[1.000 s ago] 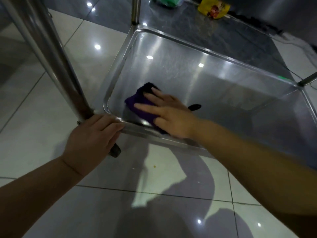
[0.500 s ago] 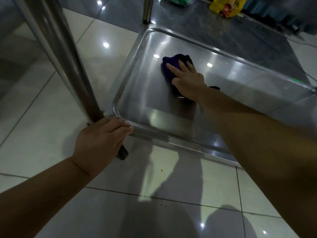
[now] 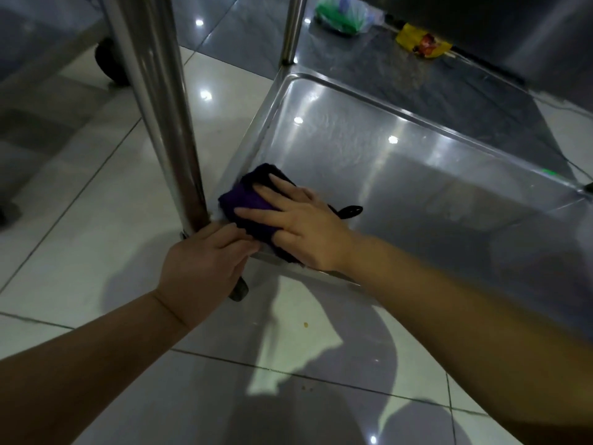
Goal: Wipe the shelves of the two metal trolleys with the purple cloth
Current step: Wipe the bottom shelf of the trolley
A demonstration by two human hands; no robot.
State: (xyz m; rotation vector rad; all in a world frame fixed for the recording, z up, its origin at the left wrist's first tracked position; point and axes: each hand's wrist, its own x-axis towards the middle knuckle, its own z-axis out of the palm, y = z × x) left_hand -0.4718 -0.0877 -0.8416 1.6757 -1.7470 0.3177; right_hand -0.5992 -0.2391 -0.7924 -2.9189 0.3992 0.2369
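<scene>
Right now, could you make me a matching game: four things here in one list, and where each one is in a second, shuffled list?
1. purple cloth
2. left hand
3. green bag
4. yellow packet

A. on the dark floor, farthest right
B. gripping the shelf corner by the near post
C. on the dark floor beyond the far post
D. pressed on the shelf under the right hand

Pairs: 1-D, 2-B, 3-C, 4-A
</scene>
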